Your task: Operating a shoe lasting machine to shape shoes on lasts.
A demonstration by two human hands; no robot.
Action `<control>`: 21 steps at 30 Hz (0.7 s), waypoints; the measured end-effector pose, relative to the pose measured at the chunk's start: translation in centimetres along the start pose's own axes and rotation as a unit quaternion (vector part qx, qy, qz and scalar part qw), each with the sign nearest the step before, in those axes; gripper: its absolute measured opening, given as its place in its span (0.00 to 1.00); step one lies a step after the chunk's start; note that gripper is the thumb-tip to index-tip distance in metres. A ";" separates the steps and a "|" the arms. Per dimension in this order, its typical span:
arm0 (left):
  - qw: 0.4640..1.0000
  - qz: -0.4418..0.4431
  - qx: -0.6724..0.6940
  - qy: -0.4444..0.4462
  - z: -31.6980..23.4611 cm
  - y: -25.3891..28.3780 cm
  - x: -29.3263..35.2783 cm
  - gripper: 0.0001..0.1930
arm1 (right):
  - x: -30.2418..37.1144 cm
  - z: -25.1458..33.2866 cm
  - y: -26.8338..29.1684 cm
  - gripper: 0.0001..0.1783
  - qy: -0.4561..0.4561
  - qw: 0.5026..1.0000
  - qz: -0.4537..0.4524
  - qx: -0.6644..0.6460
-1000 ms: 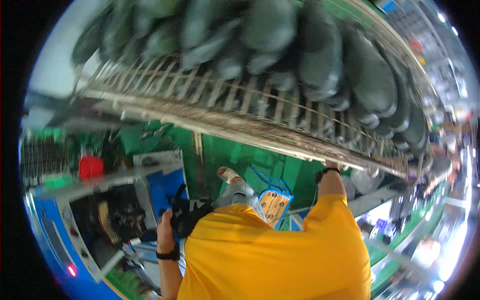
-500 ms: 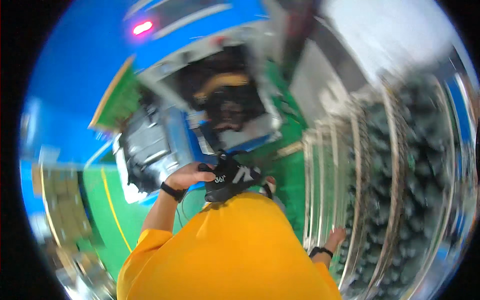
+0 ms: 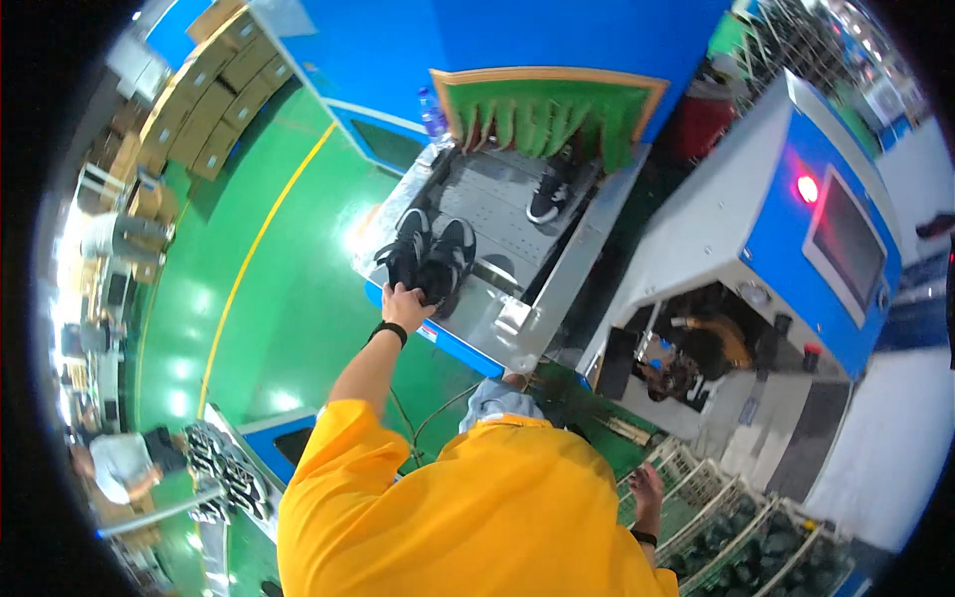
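Black, likely light, soft-topped: hold shoe (image 3: 406,249) at 10 o'clock by heel, as gripped by left hand (image 3: 404,309); impossible to judge closure of right hand (image 3: 647,485).

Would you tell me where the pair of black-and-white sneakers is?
In the head view, left of centre, the sneakers sit on the near end of the grey metal conveyor, at the left hand.

From the person (image 3: 468,507), two black-and-white laced shoes (image 3: 443,259) are placed at twelve o'clock on a flat grey metal conveyor (image 3: 497,199); a cream barred rack (image 3: 701,517) is seen at three.
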State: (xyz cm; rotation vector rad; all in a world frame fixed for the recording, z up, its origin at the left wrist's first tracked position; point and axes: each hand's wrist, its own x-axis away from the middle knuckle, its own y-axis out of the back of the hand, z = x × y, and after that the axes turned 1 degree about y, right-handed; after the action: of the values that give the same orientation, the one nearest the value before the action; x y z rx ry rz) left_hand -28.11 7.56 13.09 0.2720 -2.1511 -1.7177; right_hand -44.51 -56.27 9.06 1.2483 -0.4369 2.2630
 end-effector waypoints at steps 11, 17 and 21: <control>0.991 -0.018 0.072 0.109 4.9 3.5 12.4 0.24 | -2.3 7.6 -11.3 0.29 0.232 0.708 0.154 0.649; 0.960 -0.030 0.078 0.266 8.7 4.6 35.3 0.23 | 0.0 7.8 -14.8 0.26 0.238 0.603 0.283 0.707; 0.910 -0.069 0.025 0.408 10.8 6.2 51.4 0.20 | -1.9 7.8 -14.5 0.27 0.210 0.523 0.296 0.772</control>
State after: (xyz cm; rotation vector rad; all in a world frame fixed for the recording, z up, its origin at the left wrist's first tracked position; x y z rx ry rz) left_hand -78.78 -0.60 25.69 0.9802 -1.5612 -1.2684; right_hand -29.94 -48.92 12.01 0.9703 2.1403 3.2841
